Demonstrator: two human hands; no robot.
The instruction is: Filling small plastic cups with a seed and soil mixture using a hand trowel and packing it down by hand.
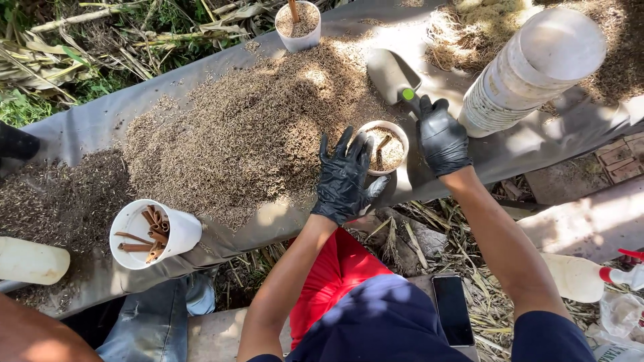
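Both my hands wear black gloves. My left hand (344, 177) lies with fingers spread on the grey sheet (87, 124), touching the left side of a small white cup (382, 147) filled with brown husk and a stick. My right hand (441, 137) is closed around the green-collared handle of a grey scoop (390, 74), just right of that cup. A wide heap of brown husk (248, 131) covers the sheet to the left.
A tilted white cup of cinnamon-like sticks (151, 234) lies at lower left. Another filled cup (298, 23) stands at the top. A stack of white cups (530, 67) lies on its side at right. A phone (452, 310) rests by my knee. A spray bottle (583, 276) is lower right.
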